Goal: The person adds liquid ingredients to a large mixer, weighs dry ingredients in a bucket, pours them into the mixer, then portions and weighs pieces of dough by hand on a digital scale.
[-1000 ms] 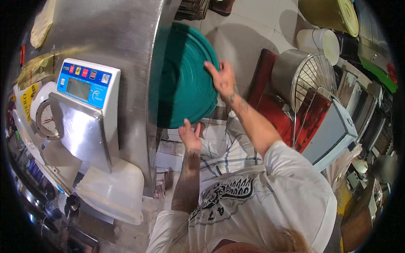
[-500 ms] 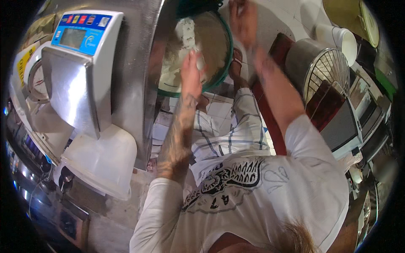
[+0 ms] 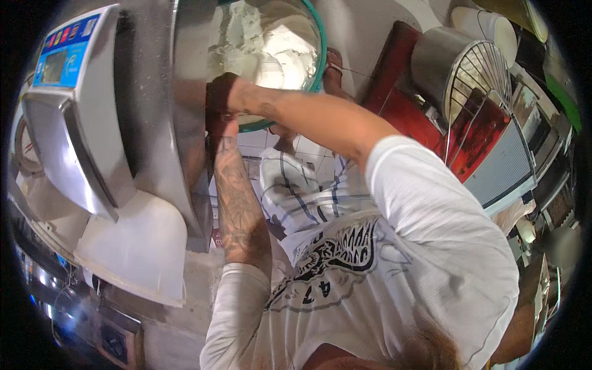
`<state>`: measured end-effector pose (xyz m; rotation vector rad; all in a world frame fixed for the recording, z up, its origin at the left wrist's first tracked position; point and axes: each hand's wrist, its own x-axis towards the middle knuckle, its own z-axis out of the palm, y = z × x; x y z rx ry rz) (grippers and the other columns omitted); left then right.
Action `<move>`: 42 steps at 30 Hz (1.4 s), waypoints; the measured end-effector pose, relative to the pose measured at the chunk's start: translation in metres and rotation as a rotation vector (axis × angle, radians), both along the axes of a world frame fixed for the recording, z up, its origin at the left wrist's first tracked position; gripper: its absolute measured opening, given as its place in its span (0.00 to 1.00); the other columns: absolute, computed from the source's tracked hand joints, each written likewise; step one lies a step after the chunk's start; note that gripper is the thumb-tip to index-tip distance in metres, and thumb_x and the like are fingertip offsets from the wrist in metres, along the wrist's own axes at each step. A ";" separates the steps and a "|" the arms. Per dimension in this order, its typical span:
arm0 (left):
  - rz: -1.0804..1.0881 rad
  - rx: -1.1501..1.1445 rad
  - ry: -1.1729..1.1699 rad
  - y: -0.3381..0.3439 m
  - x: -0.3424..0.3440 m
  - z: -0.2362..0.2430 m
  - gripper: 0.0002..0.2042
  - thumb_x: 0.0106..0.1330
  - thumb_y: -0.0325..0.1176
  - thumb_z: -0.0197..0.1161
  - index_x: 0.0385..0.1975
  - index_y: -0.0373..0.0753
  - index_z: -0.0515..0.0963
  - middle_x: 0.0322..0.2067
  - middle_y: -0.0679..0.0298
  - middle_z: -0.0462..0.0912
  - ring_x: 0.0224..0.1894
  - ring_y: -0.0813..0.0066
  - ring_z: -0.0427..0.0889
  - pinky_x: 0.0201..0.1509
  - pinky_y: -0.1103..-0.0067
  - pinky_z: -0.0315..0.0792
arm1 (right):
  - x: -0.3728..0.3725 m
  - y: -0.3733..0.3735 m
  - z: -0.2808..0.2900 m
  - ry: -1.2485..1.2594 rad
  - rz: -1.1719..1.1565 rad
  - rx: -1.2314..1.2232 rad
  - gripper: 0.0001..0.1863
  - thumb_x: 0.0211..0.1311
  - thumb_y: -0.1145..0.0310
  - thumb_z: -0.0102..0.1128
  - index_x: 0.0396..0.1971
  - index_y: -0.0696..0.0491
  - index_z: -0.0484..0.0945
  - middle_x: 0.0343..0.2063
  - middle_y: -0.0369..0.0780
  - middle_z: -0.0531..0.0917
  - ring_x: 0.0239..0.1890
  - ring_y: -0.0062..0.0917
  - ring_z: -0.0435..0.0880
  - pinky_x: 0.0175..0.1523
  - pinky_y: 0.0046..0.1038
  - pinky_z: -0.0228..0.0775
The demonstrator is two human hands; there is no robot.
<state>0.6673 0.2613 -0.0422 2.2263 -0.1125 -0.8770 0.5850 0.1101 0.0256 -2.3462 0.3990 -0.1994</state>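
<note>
A round tub with a green rim (image 3: 323, 46) stands beside the steel table. Inside it lies a pale, flour-like powder (image 3: 237, 34), heaped on the left and brightly lit in the middle. My right arm reaches across to the left, and my right hand (image 3: 223, 92) is in dark shadow over the near left side of the tub, by the table edge. Just below it, close to or touching it, is my left hand (image 3: 223, 126). Shadow hides the fingers of both hands and anything they may hold.
On the steel table (image 3: 145, 80) at left stands a digital scale (image 3: 80, 111) with a metal pan. A translucent plastic container (image 3: 132, 246) sits nearer. At right are a large metal pot (image 3: 431, 68), a wire rack (image 3: 484, 74), a red board (image 3: 410, 111) and a white bucket (image 3: 487, 28).
My right hand has swung left from beyond the tub's right side. My left hand has moved left and nearer, out from over the powder. The view has shifted, showing the tub higher.
</note>
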 end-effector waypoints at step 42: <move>-0.366 0.229 -0.373 -0.029 -0.109 0.139 0.13 0.69 0.39 0.53 0.30 0.36 0.75 0.31 0.46 0.80 0.36 0.40 0.78 0.38 0.53 0.69 | -0.067 -0.023 0.053 0.553 0.332 -0.160 0.11 0.63 0.62 0.55 0.42 0.43 0.83 0.41 0.36 0.85 0.41 0.32 0.88 0.40 0.36 0.79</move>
